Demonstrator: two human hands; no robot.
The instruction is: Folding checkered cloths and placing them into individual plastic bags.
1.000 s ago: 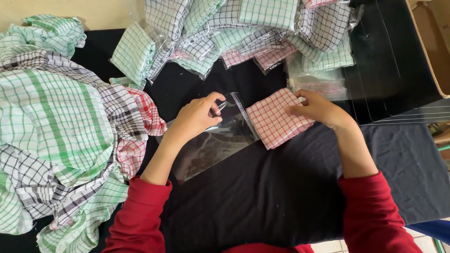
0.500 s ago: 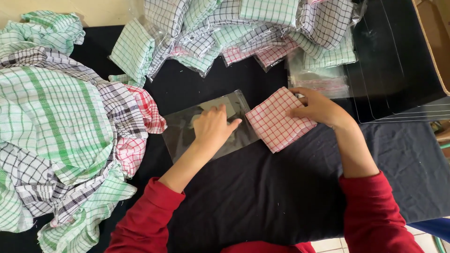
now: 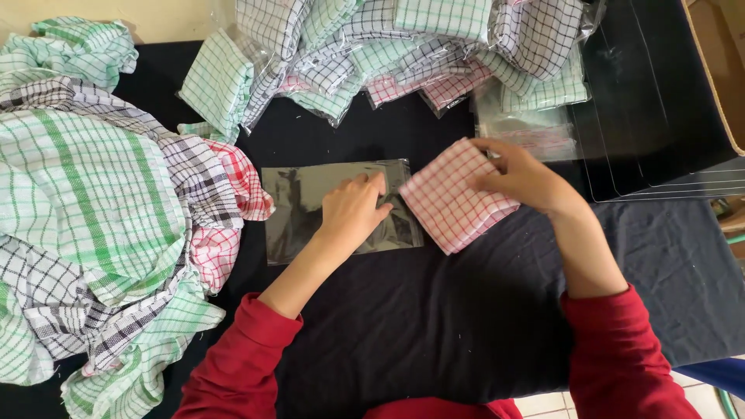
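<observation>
Left hand: palm down, fingers spread flat, pressed on the clear rectangular plastic sleeve; nothing gripped.

Clear rectangular plastic sleeve: flat on the black-covered worktop, long side running left to right, right end touching or slightly under the corner of the folded cloth; exact overlap unclear.

Right hand: fingers curled over the upper right edge of the folded red-and-white checked cloth, holding it at that edge.

Folded red-and-white checked cloth: square, turned like a diamond, lying on the worktop between both hands, just right of the sleeve.

Red long sleeves: on both forearms, at bottom of view.

Loose heap of unfolded checked cloths, green, black and red on white: left side of worktop, spilling to the lower left corner, its red-checked fringe near the sleeve's left end but apart from it.

Pile of folded checked cloths packed in clear bags: along the far edge, green, black and pink patterns, overlapping one another.

Stack of empty clear plastic sleeves: just beyond the right hand, beside the packed pile.

Large clear plastic sheets: far right on the worktop, edges showing as thin pale lines.

Brown cardboard box: upper right corner, partly out of view.
</observation>
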